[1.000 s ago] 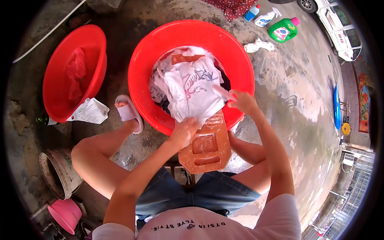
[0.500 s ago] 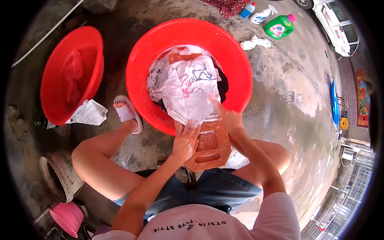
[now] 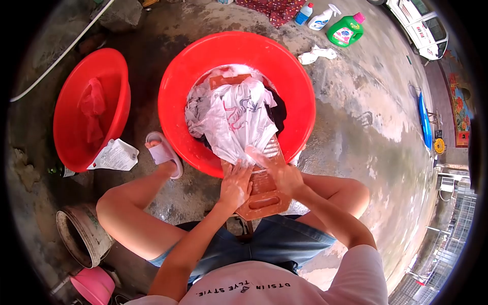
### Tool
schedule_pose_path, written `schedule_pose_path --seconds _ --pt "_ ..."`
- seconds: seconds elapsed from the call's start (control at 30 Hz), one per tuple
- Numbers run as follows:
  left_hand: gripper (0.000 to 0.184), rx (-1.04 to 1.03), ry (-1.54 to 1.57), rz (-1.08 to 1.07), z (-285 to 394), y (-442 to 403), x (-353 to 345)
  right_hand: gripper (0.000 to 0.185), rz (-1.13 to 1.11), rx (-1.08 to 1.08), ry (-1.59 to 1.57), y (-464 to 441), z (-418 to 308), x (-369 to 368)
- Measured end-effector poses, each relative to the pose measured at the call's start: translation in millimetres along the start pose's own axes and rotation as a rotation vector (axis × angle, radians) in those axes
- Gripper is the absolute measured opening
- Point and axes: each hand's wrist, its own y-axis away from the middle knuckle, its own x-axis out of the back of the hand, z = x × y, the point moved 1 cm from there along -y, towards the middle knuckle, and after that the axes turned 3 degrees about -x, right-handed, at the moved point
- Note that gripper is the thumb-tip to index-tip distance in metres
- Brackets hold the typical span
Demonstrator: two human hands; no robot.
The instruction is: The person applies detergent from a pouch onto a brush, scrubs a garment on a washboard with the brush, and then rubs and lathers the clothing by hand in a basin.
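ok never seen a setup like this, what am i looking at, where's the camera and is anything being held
There is no machine: a person works with two bare hands. The camera is worn on their head, looking forward and down. In front, a brown washboard leans into a large red basin, with a white cloth draped over it. The left hand lies at the cloth's near edge; the right hand is beside it. Whether either grips anything is hard to tell. On the ground are a second red basin with red cloth inside and, at upper right, a green bottle.
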Motion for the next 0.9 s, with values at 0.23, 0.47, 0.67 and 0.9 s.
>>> schedule_pose_path --seconds 0.23,0.47,0.67,0.9 --pt "0.030 -0.009 -0.013 0.113 -5 -18 1 0.054 0.214 -0.539 -0.410 -93 82 -15" --pt "0.010 -0.186 -0.064 0.131 -30 -47 -4 0.049 -0.008 -0.758 -0.919 -129 95 -66" --pt "0.013 0.083 0.558 0.167 -45 -65 65 0.026 -0.070 -0.520 -1.515 -99 74 47" --pt "0.017 0.105 1.195 0.167 5 -93 226 0.046 -0.081 0.181 -1.436 -42 -10 172"
